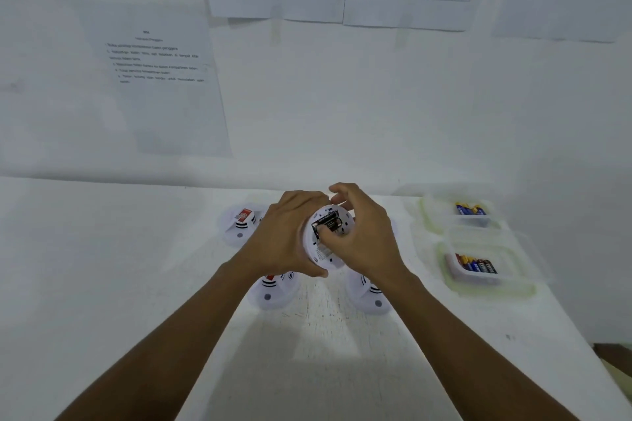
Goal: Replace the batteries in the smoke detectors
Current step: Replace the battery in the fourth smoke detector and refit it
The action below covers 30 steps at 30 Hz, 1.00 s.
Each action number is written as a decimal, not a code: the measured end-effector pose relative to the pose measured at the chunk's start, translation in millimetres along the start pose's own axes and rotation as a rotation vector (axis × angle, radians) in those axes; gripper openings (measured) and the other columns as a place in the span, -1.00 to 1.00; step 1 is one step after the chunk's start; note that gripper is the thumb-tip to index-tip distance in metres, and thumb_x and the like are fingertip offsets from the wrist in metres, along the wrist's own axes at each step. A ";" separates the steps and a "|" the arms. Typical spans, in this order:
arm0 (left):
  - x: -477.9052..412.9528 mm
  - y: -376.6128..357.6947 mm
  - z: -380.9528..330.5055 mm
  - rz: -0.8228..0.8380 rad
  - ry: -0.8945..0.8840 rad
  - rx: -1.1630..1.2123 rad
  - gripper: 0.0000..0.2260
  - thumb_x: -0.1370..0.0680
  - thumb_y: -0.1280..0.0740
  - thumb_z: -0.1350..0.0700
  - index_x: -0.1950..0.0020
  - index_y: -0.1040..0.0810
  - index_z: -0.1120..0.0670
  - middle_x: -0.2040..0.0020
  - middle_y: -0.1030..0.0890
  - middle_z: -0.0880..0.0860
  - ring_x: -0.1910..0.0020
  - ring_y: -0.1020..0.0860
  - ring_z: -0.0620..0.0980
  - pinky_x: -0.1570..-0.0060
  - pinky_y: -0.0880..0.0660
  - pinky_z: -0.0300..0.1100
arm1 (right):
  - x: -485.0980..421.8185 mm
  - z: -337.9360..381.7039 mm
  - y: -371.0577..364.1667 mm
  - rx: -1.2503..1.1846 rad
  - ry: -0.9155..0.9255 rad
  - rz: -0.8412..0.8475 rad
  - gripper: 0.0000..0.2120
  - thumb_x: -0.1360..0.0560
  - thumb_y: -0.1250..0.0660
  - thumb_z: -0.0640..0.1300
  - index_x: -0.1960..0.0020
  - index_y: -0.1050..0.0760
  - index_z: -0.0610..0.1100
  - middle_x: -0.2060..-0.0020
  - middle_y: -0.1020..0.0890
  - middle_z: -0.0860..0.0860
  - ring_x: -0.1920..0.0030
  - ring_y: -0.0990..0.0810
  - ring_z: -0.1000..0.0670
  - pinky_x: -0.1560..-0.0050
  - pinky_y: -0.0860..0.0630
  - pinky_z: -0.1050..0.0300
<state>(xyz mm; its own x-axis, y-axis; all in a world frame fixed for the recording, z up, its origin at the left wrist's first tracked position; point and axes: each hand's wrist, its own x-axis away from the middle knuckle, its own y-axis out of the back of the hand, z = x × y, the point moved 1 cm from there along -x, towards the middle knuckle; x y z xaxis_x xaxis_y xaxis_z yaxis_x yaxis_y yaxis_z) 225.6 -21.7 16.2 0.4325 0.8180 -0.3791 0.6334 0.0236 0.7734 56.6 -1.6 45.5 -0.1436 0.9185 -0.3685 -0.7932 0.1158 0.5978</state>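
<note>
**Battery bay open as both hands close on a smoke detector**

Both hands meet above a white table (136, 267), holding a round white smoke detector (326, 255) with its back toward the camera. The left hand (290, 232) wraps the unit's left rim, fingers curled over the far side and thumb hooked under the near edge. The right hand (364, 237) comes in from the other side – its thumb rests on the black battery (327, 223) seated in the open compartment, while its fingers curl at the far rim; whether they press there or only touch cannot be told.

Three more units lie on the tabletop around the grip: one detector with a red label (239, 225) beyond the left knuckles, a second detector (273, 296) below the left thumb, and a third detector (371, 299) partly hidden under the right wrist. All three sit close beneath the hands.

Well out past the right hand's outer fingers stand two translucent containers – the far tray (432, 215) and the near tray (444, 251) – each holding loose batteries, the far batch (470, 209) and the near batch (477, 265) alike blue, gold and dark.

Bare tabletop spreads wide to the left of the left forearm and between the forearms. To the right, the table edge (561, 328) runs diagonally just beyond the trays. Printed sheets (154, 79) hang on the wall behind the fingertips.
</note>
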 end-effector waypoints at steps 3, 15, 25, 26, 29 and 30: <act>-5.9 -4.9 -5.6 -0.008 -0.040 -0.040 -0.12 -0.13 -0.52 -0.34 -0.37 -0.36 -0.09 -0.32 -0.46 -0.10 -0.30 -0.38 -0.08 -0.26 -0.40 0.07 | 4.8 1.8 8.3 0.075 -0.011 -0.026 -0.40 -0.30 -0.43 0.08 -0.30 -0.36 0.06 -0.05 -0.58 0.17 -0.02 -0.56 0.13 0.05 -0.53 0.22; -4.8 -7.8 -17.4 -0.009 -0.023 -0.004 -0.16 -0.11 -0.57 -0.27 -0.32 -0.32 -0.22 -0.31 -0.41 -0.13 -0.27 -0.24 -0.26 -0.26 -0.34 -0.07 | 11.2 13.5 11.5 0.235 -0.004 -0.080 -0.53 -0.36 -0.43 0.01 -0.15 -0.31 -0.07 0.15 -0.48 0.06 0.25 -0.48 0.08 0.36 -0.27 0.37; -5.4 -7.4 -20.4 0.018 -0.014 0.039 -0.22 -0.08 -0.50 -0.35 -0.25 -0.33 -0.27 -0.18 -0.37 -0.22 -0.22 -0.28 -0.20 -0.20 -0.19 -0.40 | 17.0 -4.5 14.4 0.195 0.186 -0.081 -0.61 -0.39 -0.40 0.10 -0.12 -0.46 -0.07 -0.03 -0.52 0.09 0.11 -0.49 0.14 0.20 -0.29 0.48; -6.1 -7.0 -23.4 0.027 0.004 0.057 -0.24 -0.08 -0.46 -0.36 -0.22 -0.29 -0.32 -0.18 -0.34 -0.24 -0.22 -0.27 -0.22 -0.19 -0.15 -0.44 | 17.3 -7.0 14.2 0.196 0.207 -0.100 -0.61 -0.41 -0.37 0.13 -0.12 -0.48 -0.06 -0.03 -0.55 0.08 0.09 -0.50 0.14 0.15 -0.32 0.46; -9.4 -8.0 -30.0 0.066 0.027 0.092 -0.29 -0.08 -0.42 -0.38 -0.16 -0.25 -0.35 -0.18 -0.29 -0.30 -0.24 -0.29 -0.18 -0.21 -0.16 -0.43 | 18.6 -12.9 15.3 0.228 0.284 -0.227 -0.63 -0.44 -0.30 0.14 -0.11 -0.54 -0.07 0.04 -0.66 0.08 0.06 -0.53 0.14 -0.02 -0.35 0.33; -11.2 -8.9 -31.4 0.065 0.019 0.090 -0.29 -0.08 -0.44 -0.37 -0.17 -0.26 -0.35 -0.18 -0.27 -0.34 -0.24 -0.31 -0.17 -0.21 -0.18 -0.41 | 18.9 -15.2 17.0 0.224 0.308 -0.266 -0.65 -0.45 -0.30 0.12 -0.10 -0.57 -0.08 0.06 -0.68 0.07 0.04 -0.51 0.13 -0.04 -0.35 0.32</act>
<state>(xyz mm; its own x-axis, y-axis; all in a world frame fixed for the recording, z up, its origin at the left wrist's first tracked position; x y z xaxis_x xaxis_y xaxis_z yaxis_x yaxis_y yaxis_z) 194.9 -13.1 29.5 0.4627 0.8270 -0.3193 0.6599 -0.0808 0.7470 31.4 12.0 37.8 -0.1486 0.6949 -0.7036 -0.6835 0.4420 0.5809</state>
